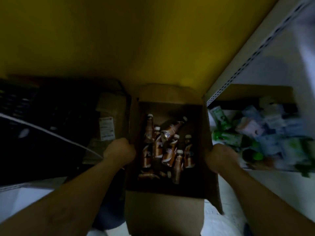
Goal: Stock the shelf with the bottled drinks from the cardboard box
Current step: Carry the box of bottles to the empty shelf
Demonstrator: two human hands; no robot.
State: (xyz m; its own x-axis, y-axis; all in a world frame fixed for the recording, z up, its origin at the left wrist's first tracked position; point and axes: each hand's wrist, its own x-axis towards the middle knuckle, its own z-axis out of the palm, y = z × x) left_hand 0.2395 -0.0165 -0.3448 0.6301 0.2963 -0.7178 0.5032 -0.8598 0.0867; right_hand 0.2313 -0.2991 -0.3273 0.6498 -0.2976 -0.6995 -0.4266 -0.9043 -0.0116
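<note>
I hold the cardboard box [163,213] in the middle of the frame, left hand [120,150] and right hand [219,157] curled tight on its side walls to steady it; brown bottles [167,149] lie jumbled inside, shelf [255,53] at right

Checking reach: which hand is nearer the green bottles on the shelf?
Right. The right hand grips the cardboard box wall beside the green bottles; the left hand grips the opposite wall.

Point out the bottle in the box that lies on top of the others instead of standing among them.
It is the brown bottle lying tilted across the top of the pile, white cap toward the box's far right corner. Most others stand roughly upright beneath it in the cardboard box.
</note>
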